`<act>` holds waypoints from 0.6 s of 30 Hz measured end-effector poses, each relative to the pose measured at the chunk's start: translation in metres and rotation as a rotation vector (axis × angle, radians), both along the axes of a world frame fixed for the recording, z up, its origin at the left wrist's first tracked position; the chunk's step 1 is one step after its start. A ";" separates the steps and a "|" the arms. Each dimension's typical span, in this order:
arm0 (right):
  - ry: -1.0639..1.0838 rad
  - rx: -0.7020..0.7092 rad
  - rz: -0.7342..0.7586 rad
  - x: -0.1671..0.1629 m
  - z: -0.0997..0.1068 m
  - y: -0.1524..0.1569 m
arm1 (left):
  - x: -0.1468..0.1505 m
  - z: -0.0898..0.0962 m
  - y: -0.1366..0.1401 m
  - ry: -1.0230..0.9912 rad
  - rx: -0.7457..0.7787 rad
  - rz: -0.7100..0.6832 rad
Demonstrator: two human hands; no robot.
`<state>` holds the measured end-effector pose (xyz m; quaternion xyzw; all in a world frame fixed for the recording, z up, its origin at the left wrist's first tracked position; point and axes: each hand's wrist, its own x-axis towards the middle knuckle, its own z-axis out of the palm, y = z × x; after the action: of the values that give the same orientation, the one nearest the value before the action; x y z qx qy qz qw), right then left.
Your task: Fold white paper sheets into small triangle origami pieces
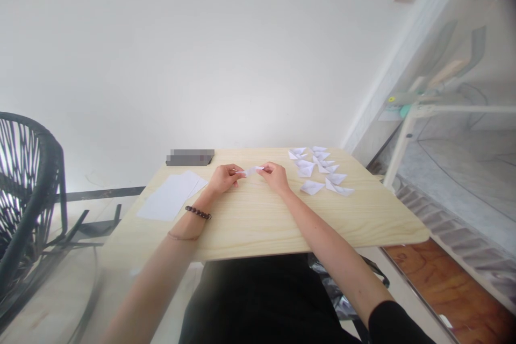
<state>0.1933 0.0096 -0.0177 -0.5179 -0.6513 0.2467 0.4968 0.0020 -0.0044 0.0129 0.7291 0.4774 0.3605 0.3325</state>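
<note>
Between both hands, just above the table's middle, is a small folded piece of white paper point(252, 171). My left hand point(226, 178) pinches its left end between thumb and fingers. At the other end, my right hand point(274, 176) grips it the same way. To the right lie several folded paper boats point(304, 168), grouped loosely in rows. Flat sheets of white paper point(171, 196) overlap one another left of my left hand. Exact folds in the held piece are too small to make out.
The light wooden table point(250, 226) stands against a white wall. A dark box point(189, 158), partly blurred out, sits at its back left. A dark woven chair point(30, 188) is off to the left. On the right stands a white metal frame point(401, 145) behind clear sheeting.
</note>
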 end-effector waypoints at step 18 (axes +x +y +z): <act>-0.143 0.121 0.120 -0.005 0.007 -0.008 | -0.007 -0.010 0.009 -0.028 0.013 0.288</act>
<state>0.1878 0.0011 -0.0109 -0.4633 -0.7286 0.1986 0.4638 -0.0045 0.0050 0.0026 0.6500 0.5703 0.4175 0.2792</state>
